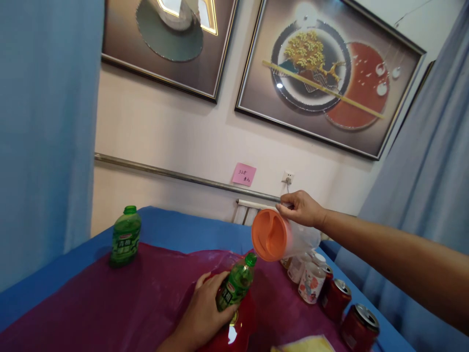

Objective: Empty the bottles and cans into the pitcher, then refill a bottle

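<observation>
My left hand [207, 313] is wrapped round a green plastic bottle [239, 283] with a green neck, tilted to the right over a red basin [244, 325]. My right hand [302, 209] grips a clear plastic pitcher [302, 238] with an orange lid [269, 235]. The pitcher lies tipped on its side, its lid towards the bottle's mouth, close by it. Whether liquid runs between the two I cannot tell. Its handle is mostly hidden by my fingers.
A second green bottle [125, 237] stands at the left. Several red cans [335, 298] and a patterned white bottle [311, 283] line the right side. A yellow cloth [306, 344] lies at the front on purple sheeting [91, 303]. Behind runs a metal rail [183, 177] along the wall.
</observation>
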Tool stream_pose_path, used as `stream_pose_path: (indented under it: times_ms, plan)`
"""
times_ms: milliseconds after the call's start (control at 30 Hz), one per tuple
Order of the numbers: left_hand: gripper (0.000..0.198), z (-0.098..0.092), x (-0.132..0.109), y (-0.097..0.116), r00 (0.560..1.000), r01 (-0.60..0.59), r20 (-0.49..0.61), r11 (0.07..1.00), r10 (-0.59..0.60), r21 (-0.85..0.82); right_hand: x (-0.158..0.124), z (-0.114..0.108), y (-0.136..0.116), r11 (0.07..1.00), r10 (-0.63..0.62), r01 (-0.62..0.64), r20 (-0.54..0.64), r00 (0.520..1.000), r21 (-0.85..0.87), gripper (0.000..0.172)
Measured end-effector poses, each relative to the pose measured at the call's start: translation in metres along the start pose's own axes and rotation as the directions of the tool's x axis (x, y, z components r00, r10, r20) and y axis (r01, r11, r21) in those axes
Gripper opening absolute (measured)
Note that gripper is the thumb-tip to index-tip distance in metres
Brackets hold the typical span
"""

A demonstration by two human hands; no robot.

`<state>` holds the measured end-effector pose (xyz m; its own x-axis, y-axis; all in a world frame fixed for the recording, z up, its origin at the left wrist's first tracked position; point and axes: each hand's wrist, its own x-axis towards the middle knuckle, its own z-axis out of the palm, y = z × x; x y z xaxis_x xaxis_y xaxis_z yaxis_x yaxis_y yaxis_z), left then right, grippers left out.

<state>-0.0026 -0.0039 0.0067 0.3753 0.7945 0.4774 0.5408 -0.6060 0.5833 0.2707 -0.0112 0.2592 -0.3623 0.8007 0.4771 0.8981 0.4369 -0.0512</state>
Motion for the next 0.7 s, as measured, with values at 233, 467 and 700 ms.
stream_pose_path:
  times_ms: [233,467,700]
  plan:
    - [0.059,-0.0007,-0.0003,0.0018,1.0,-0.005,0.015,1.0,0.005,0.0,-0.0003,-0.0001,-0.0003,1.0,0.004,-0.004,0.012,1.0,0.009,0.038]
    - [0.059,0.0004,-0.0007,0.0003,1.0,0.008,-0.005,0.999,-0.008,-0.033,-0.0004,0.0006,0.0015,1.0,0.008,-0.008,0.011,1.0,0.011,0.037]
    - [0.058,-0.0004,-0.0009,0.0013,1.0,0.003,-0.005,1.0,-0.003,-0.031,-0.0006,0.0012,0.0008,1.0,0.005,-0.005,0.015,1.0,-0.002,0.036]
